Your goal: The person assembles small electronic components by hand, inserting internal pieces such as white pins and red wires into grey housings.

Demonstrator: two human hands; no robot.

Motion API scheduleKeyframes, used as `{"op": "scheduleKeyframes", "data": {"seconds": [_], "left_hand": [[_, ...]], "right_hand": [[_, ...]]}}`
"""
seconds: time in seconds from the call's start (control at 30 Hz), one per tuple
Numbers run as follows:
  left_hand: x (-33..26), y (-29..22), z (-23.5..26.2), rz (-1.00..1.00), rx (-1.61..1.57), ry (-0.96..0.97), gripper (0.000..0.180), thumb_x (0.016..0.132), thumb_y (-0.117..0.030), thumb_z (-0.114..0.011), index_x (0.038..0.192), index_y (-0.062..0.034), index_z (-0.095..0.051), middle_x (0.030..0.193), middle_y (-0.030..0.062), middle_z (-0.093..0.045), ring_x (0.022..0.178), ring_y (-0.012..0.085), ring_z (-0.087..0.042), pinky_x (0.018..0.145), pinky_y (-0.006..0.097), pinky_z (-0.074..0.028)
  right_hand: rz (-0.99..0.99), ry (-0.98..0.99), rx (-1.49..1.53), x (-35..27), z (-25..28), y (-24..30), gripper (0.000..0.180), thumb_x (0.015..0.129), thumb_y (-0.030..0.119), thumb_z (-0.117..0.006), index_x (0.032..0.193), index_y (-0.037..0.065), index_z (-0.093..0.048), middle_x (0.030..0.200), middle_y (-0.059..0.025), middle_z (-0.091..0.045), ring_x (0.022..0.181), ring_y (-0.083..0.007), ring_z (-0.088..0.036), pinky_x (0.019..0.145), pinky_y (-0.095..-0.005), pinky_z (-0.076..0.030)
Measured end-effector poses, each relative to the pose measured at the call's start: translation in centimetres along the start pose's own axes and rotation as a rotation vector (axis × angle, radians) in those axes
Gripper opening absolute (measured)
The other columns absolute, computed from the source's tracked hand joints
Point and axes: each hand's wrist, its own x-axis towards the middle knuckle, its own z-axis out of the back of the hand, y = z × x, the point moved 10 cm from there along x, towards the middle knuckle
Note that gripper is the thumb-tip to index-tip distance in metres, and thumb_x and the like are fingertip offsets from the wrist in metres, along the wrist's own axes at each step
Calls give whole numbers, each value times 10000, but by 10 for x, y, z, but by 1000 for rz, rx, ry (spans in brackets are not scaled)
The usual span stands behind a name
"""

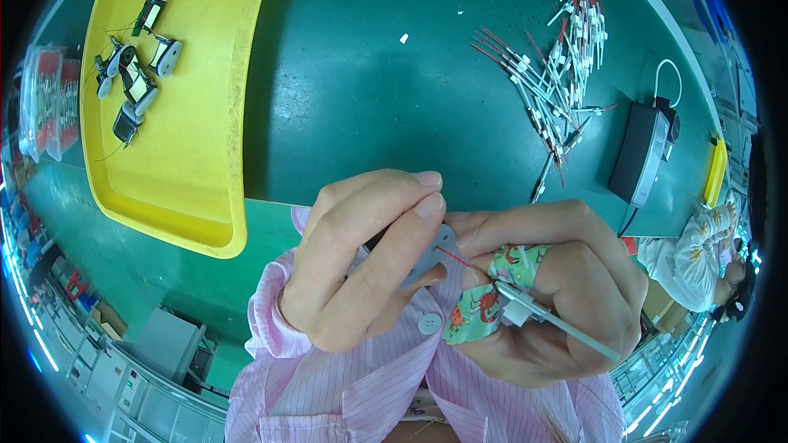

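Observation:
My left hand (353,267) is closed around a small grey and black part (430,253), most of it hidden behind the fingers. In my right hand (587,291) is a thin grey-white rod with a white block (566,328), pinched low between the fingers and slanting down to the right. From near its upper end a thin red wire (453,257) reaches across to the grey face of the part. Green patterned tape (476,312) wraps the right thumb and a finger. Both hands are close together in front of my chest, near the table's front edge.
On the left stands a yellow tray (193,189) with several black and grey parts (138,74). A pile of rods with red wires (566,74) lies on the green table (353,115) at the far right. Beside it is a black box (640,152) with a white cable. Another person (689,258) sits at right.

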Motion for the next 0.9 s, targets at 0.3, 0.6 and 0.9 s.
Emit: {"op": "scheduleKeyframes", "data": {"seconds": [0.3, 0.6, 0.9], "left_hand": [[-2, 0, 0, -42, 39, -20, 610, 422, -12, -752, 992, 154, -609, 1019, 260, -584, 886, 351, -619, 691, 354, -539], [-3, 0, 1, -54, 42, -37, 615, 421, -1, -755, 997, 154, -607, 1021, 261, -582, 888, 351, -618, 684, 355, -543], [-2, 2, 1, 3, 1, -9, 668, 387, -6, -768, 1021, 136, -611, 1026, 253, -580, 892, 350, -620, 688, 355, -537]], "right_hand": [[-7, 33, -20, 5, -3, 0, 322, 720, 62, -766, 621, 14, -463, 706, -170, -642, 597, -217, -685, 497, -257, -541], [-10, 50, 58, 0, -3, -4, 277, 710, 76, -775, 650, -19, -522, 715, -179, -637, 622, -229, -691, 531, -272, -560], [-159, 209, 260, 2, -8, -25, 229, 695, 89, -795, 716, -34, -603, 754, -178, -640, 669, -243, -697, 612, -311, -581]]}}
